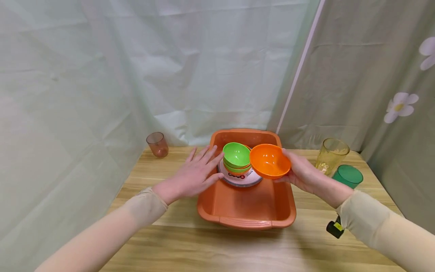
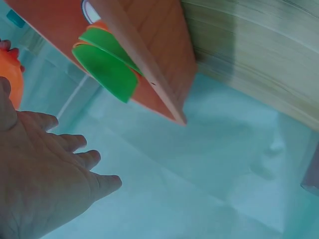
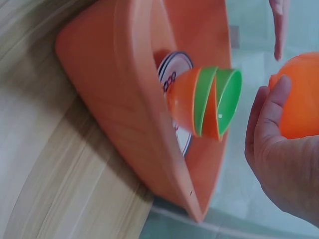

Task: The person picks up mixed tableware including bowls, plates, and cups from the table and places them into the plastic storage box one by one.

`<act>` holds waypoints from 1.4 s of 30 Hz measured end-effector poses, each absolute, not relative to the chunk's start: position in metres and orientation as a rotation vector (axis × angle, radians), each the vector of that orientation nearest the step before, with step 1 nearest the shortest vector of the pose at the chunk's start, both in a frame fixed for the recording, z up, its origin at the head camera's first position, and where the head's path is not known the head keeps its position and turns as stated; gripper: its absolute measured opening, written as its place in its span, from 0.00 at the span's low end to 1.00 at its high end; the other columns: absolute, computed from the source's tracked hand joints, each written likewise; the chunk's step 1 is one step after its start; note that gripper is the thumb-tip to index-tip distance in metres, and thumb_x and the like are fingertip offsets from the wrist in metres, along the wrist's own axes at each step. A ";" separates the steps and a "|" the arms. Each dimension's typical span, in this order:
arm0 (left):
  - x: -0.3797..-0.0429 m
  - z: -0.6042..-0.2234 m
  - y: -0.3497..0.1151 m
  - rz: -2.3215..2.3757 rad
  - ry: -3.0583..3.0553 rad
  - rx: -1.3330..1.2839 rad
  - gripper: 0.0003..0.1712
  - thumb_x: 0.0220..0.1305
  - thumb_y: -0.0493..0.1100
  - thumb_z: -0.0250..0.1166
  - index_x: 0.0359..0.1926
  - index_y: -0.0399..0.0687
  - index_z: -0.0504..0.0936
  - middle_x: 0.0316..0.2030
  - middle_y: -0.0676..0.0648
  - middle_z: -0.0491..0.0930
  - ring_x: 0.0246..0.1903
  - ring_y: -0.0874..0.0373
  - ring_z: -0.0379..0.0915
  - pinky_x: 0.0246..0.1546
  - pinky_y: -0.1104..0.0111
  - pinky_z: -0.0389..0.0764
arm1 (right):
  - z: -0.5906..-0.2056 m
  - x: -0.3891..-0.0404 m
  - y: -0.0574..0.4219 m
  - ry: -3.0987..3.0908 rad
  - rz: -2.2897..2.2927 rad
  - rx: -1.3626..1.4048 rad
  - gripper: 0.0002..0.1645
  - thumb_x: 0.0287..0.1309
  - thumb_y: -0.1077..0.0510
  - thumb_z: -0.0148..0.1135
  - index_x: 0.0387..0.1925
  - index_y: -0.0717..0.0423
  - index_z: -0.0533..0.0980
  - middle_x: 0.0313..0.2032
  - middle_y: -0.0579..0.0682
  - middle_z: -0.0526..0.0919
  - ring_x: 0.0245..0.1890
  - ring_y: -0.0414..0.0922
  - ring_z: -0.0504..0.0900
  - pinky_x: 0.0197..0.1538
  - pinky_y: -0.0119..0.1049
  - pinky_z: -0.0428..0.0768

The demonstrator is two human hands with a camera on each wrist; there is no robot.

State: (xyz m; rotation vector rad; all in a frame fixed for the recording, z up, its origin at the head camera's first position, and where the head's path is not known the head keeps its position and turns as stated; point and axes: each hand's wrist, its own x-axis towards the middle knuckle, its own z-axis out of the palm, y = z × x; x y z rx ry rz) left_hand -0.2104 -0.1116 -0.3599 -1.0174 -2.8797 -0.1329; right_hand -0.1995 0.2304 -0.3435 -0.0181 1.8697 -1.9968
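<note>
My right hand [image 1: 302, 169] grips an orange bowl [image 1: 270, 161] by its right side, the bowl's mouth tipped toward the head camera. My left hand [image 1: 194, 174] is spread with straight fingers over the left rim of an orange-brown plastic basin [image 1: 244, 224], holding nothing. Inside the basin, a stack of green and orange bowls, topped by a green bowl [image 1: 236, 154], stands on white plates [image 1: 244, 182] with dark rims. In the right wrist view the stack shows alternating colours, its top green bowl [image 3: 230, 99] tilted, and the held bowl [image 3: 301, 99] is apart from it.
A reddish clear cup [image 1: 158, 144] stands at the table's back left. On the right are a yellow clear cup [image 1: 332, 155] and a green cup [image 1: 348, 175], the latter partly behind my right forearm. Pale curtains [image 1: 210, 75] hang behind the wooden table [image 1: 210, 249].
</note>
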 end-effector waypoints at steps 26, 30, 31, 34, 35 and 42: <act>-0.210 -0.349 -0.043 -2.654 -2.603 -0.147 0.36 0.83 0.61 0.40 0.74 0.39 0.62 0.60 0.30 0.77 0.57 0.34 0.77 0.54 0.51 0.81 | -0.349 -0.205 0.187 1.826 -1.983 0.005 0.38 0.82 0.42 0.35 0.76 0.66 0.54 0.63 0.68 0.69 0.44 0.50 0.84 0.45 0.41 0.87; -0.209 -0.352 -0.036 -2.809 -2.457 -0.028 0.37 0.81 0.64 0.42 0.74 0.42 0.64 0.59 0.32 0.78 0.55 0.37 0.80 0.54 0.49 0.81 | -0.349 -0.206 0.184 1.828 -1.977 0.007 0.37 0.82 0.43 0.36 0.76 0.65 0.55 0.63 0.68 0.70 0.44 0.51 0.84 0.46 0.43 0.87; -0.209 -0.353 -0.035 -2.837 -2.422 -0.014 0.36 0.81 0.63 0.43 0.75 0.44 0.64 0.60 0.32 0.77 0.54 0.37 0.81 0.53 0.49 0.81 | -0.350 -0.206 0.184 1.823 -1.978 0.004 0.37 0.82 0.43 0.36 0.76 0.65 0.55 0.64 0.68 0.70 0.44 0.51 0.85 0.47 0.44 0.86; -0.209 -0.353 -0.032 -2.896 -2.349 0.006 0.34 0.80 0.64 0.44 0.75 0.49 0.65 0.62 0.35 0.76 0.54 0.39 0.81 0.51 0.49 0.82 | -0.350 -0.206 0.182 1.815 -1.978 0.001 0.37 0.82 0.43 0.35 0.76 0.66 0.56 0.62 0.68 0.71 0.44 0.51 0.85 0.46 0.44 0.87; -0.210 -0.353 -0.032 -2.908 -2.329 0.010 0.34 0.80 0.63 0.44 0.75 0.50 0.65 0.63 0.36 0.75 0.54 0.40 0.81 0.50 0.49 0.83 | -0.350 -0.206 0.182 1.813 -1.976 0.000 0.37 0.82 0.43 0.35 0.76 0.66 0.56 0.62 0.68 0.71 0.43 0.51 0.85 0.46 0.44 0.87; -0.210 -0.355 -0.028 -2.945 -2.240 0.018 0.32 0.81 0.63 0.45 0.74 0.51 0.65 0.64 0.38 0.73 0.56 0.41 0.79 0.48 0.49 0.84 | -0.351 -0.206 0.179 1.805 -1.965 0.020 0.37 0.82 0.42 0.35 0.76 0.65 0.55 0.60 0.67 0.71 0.40 0.50 0.84 0.43 0.40 0.87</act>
